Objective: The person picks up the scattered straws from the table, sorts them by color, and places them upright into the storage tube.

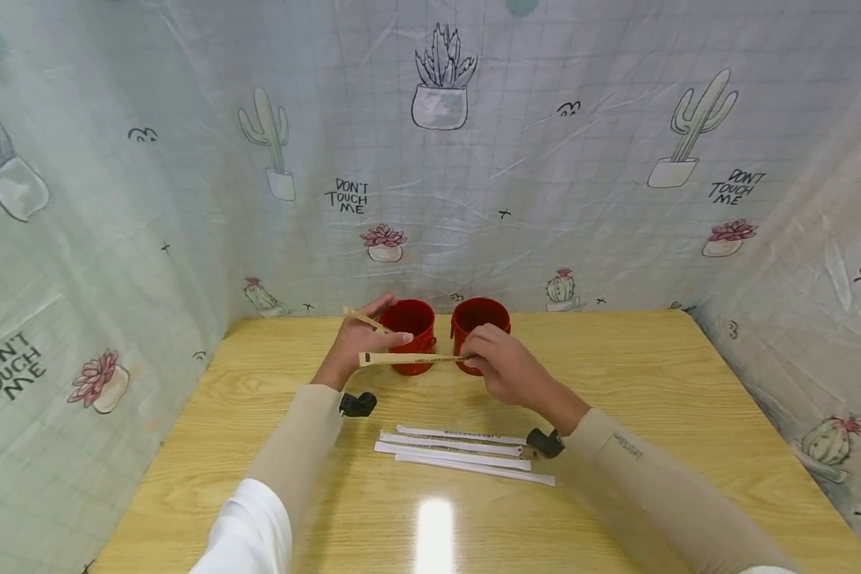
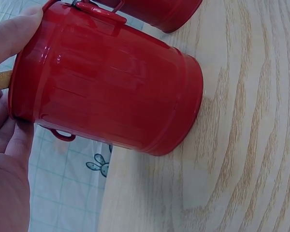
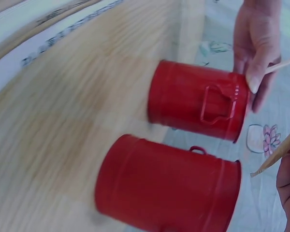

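Two red metal buckets stand side by side toward the back of the table. My left hand (image 1: 359, 347) grips the rim of the left bucket (image 2: 111, 82), thumb on the near side and fingers round the far side. A tan paper-wrapped stick (image 1: 362, 318) leans out of that bucket, between thumb and fingers. In front of the right bucket (image 3: 169, 186), my right hand (image 1: 502, 367) pinches one end of a tan paper-wrapped stick with printing (image 1: 402, 359). That stick points left across the front of both buckets in the head view, and its contents are hidden by the paper.
Several white paper-wrapped sticks (image 1: 452, 456) lie nearly parallel on the wooden table (image 1: 316, 494), nearer me than the buckets, with a tan one (image 1: 529, 452) among them. A patterned curtain (image 1: 502, 167) hangs behind the table and along both sides.
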Demonstrator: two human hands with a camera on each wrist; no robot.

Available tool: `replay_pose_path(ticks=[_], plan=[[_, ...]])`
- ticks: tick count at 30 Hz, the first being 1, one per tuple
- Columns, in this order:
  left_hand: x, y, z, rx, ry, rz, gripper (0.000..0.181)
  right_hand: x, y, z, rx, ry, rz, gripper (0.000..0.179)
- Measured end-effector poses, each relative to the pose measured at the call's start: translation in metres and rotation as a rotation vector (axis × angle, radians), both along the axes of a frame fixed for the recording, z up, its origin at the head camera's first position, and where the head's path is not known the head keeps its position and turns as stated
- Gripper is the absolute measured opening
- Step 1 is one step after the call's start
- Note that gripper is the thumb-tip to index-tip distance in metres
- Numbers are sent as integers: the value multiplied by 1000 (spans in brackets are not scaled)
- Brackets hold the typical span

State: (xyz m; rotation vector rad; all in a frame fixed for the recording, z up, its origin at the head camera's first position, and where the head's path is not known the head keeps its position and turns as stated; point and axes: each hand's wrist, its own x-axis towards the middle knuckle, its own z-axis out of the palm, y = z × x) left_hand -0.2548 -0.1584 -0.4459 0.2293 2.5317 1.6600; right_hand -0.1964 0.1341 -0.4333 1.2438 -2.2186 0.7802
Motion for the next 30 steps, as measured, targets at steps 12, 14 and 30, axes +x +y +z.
replay_pose_path(ticks=[12, 14, 30], plan=[[2, -2, -4, 23, 155, -47, 82, -11, -25, 11, -103, -16, 0, 11], [2, -3, -4, 51, 146, -41, 80, -13, -29, 13, -120, -20, 0, 10], [-4, -1, -3, -10, 48, -36, 88, -25, -59, 17, -224, -99, -54, 8]])
